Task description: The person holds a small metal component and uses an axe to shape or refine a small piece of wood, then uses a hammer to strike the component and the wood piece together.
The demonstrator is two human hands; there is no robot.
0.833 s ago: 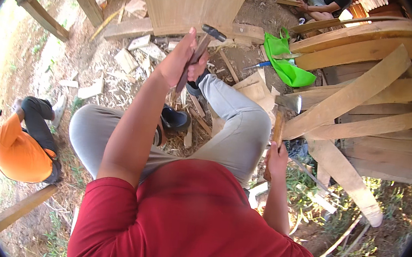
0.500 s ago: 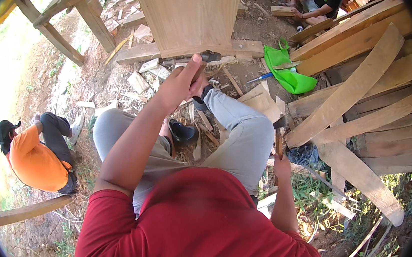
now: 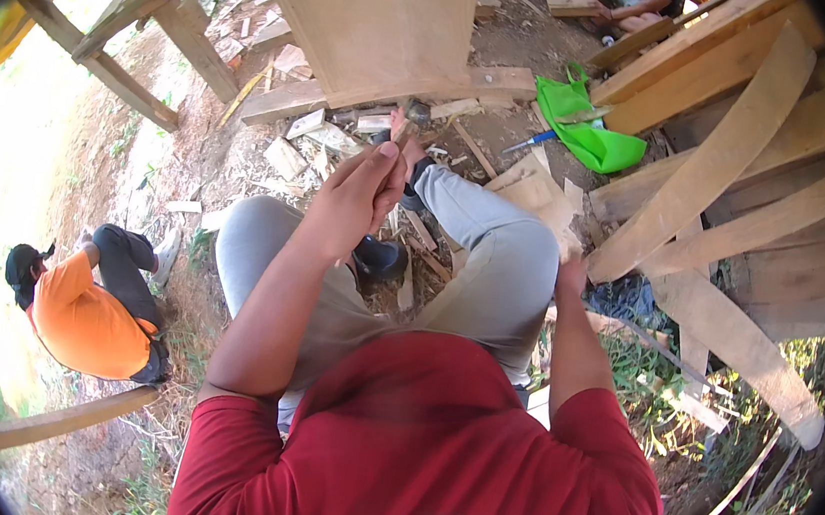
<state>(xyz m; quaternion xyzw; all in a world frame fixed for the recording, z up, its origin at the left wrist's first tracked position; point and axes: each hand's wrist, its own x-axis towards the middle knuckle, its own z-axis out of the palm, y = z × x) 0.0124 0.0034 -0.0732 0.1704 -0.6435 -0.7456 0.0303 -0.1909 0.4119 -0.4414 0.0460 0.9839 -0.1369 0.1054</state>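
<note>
My left hand (image 3: 364,192) is closed, thumb on top, over the space between my bent knees. A short blurred handle runs from the fist toward a dark rounded end (image 3: 418,111); the tool's exact kind is unclear. Beside my right knee, my right hand (image 3: 571,270) is closed. Half a second ago it gripped a wooden-handled tool with a dark head, which I cannot make out clearly now. Beyond my left hand, a wide pale board (image 3: 381,28) rises from a timber (image 3: 283,103) on the ground. My bare foot shows just past the fist.
Wood chips and offcuts (image 3: 287,159) litter the ground. A green bag (image 3: 587,125) lies beside a blue-handled tool (image 3: 528,143). Long planks (image 3: 713,169) are stacked at right. A person in orange (image 3: 90,314) sits at left; another person (image 3: 640,5) sits at far right, near a wooden block.
My left hand has drawn back slightly toward me, with the dark-ended tool. My right hand has moved forward and up beside the knee. The whole view has shifted a little.
</note>
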